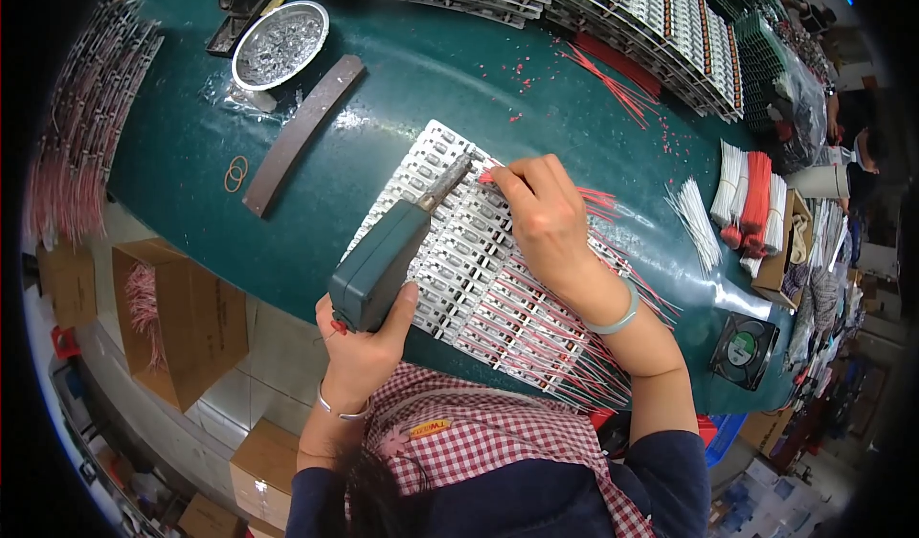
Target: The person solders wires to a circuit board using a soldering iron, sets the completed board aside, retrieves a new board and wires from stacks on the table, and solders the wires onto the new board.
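My left hand (362, 347) grips the dark green handle of a soldering gun (388, 256), whose metal tip rests near the upper end of a white panel of small circuit boards (450, 251) on the green table. My right hand (541, 208) lies on the same panel and pinches a thin red wire (488, 177) right beside the gun's tip. Many red wires (565, 342) stick out from the panel's lower rows toward me.
A metal bowl of small shiny bits (280, 45), a brown strip (302, 131) and rubber bands (235, 172) lie at the left. Stacked board panels (661, 21) line the far edge. Bundles of red and white wires (751, 198) and a small fan (745, 348) sit right.
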### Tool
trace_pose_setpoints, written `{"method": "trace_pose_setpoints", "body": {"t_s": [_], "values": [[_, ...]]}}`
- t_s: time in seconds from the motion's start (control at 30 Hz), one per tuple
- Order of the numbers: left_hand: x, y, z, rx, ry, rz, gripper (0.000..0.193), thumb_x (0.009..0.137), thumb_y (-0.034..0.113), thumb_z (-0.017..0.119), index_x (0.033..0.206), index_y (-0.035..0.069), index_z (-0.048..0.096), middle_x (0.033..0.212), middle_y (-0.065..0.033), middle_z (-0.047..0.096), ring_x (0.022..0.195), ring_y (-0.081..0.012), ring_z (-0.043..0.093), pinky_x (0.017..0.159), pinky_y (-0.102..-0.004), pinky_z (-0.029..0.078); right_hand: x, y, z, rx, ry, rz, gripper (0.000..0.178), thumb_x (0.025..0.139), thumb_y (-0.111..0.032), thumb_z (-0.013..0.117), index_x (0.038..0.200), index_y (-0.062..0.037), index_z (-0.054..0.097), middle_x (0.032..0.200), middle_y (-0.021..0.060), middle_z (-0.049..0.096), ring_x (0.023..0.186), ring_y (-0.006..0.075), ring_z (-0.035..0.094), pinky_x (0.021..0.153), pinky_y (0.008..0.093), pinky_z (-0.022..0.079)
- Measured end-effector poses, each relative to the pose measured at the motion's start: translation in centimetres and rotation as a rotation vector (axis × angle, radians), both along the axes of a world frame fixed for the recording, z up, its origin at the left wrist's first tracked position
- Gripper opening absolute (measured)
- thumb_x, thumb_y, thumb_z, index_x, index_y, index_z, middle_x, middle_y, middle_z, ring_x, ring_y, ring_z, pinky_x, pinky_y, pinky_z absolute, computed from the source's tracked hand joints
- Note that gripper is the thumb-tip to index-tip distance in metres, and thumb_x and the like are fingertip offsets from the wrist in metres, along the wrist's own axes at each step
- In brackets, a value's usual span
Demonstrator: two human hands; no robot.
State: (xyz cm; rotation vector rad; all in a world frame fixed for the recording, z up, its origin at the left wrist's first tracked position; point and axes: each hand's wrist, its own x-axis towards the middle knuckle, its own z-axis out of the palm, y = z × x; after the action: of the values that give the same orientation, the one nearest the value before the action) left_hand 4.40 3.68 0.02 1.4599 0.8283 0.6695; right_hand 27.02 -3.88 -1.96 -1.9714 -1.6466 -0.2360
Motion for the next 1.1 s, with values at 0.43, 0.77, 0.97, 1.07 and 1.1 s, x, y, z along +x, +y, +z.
{"method": "trace_pose_setpoints", "body": {"t_s": [0.43,0.77,0.97,1.07,1.1], "values": [[0.4,-0.1,0.2,-0.009,0.088,0.015,0.014,0.081,0.004,0.075,0.091,-0.002,0.068,0.079,-0.0053,0.069,0.065,-0.0103,0.061,0.061,-0.0252,0.048,-0.2,0.2,0.1,-0.018,0.004,0.006,0.028,0.066,0.004,0.062,0.094,0.0020,0.065,0.090,0.0106,0.058,0.083,0.0262,0.055,0.069,0.0353,0.049],[0.4,0.2,0.6,0.081,0.125,-0.019,0.015,0.080,0.003,0.076,0.092,-0.002,0.068,0.077,-0.0048,0.068,0.065,-0.0100,0.061,0.060,-0.0255,0.047,-0.4,0.3,0.2,-0.030,-0.024,0.001,0.027,0.067,0.003,0.062,0.094,0.0032,0.066,0.089,0.0105,0.057,0.082,0.0256,0.055,0.069,0.0348,0.049],[0.0,-0.1,1.2,-0.075,0.119,0.067,0.018,0.080,0.003,0.077,0.094,-0.003,0.068,0.086,-0.0047,0.070,0.072,-0.0094,0.063,0.066,-0.0246,0.049,-0.3,0.4,0.3,-0.032,-0.033,0.000,0.025,0.067,0.002,0.062,0.092,0.0028,0.065,0.089,0.0105,0.056,0.082,0.0256,0.055,0.069,0.0344,0.049],[-0.3,-0.1,1.3,-0.092,0.095,0.083,0.019,0.080,0.003,0.076,0.096,-0.004,0.068,0.089,-0.0049,0.071,0.075,-0.0094,0.064,0.068,-0.0239,0.050,-0.3,0.4,0.2,-0.030,-0.034,0.000,0.024,0.068,0.002,0.062,0.092,0.0024,0.065,0.089,0.0105,0.056,0.082,0.0259,0.055,0.069,0.0347,0.049],[-0.2,0.0,1.4,-0.091,0.094,0.083,0.019,0.080,0.003,0.076,0.096,-0.004,0.068,0.089,-0.0049,0.071,0.075,-0.0094,0.064,0.068,-0.0239,0.050,-0.3,0.4,0.2,-0.030,-0.034,0.000,0.024,0.068,0.002,0.062,0.092,0.0024,0.065,0.089,0.0105,0.056,0.082,0.0259,0.055,0.069,0.0347,0.049]]}}
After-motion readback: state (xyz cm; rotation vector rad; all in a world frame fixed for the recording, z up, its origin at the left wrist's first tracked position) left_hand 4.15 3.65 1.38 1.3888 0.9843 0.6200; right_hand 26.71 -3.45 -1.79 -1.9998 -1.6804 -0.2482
